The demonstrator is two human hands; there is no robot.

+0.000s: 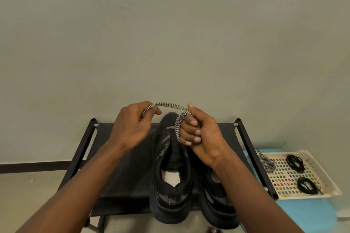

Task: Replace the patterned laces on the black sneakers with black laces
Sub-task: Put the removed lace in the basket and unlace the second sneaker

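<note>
Two black sneakers stand side by side on a black fabric rack, the left sneaker (171,181) without laces, the right sneaker (217,200) partly hidden under my right forearm. A black-and-white patterned lace (170,105) stretches between my hands above the shoes. My left hand (130,126) pinches one end of it. My right hand (200,134) has the lace wound in loops round its curled fingers. Another patterned lace (267,162) lies coiled in a tray at the right, beside two bundles of black laces (295,162) (307,185).
The black rack (121,166) has metal side bars (253,155) and stands against a plain wall. The cream perforated tray (329,185) rests on a light blue surface (306,217) to the rack's right. Floor shows at the lower left.
</note>
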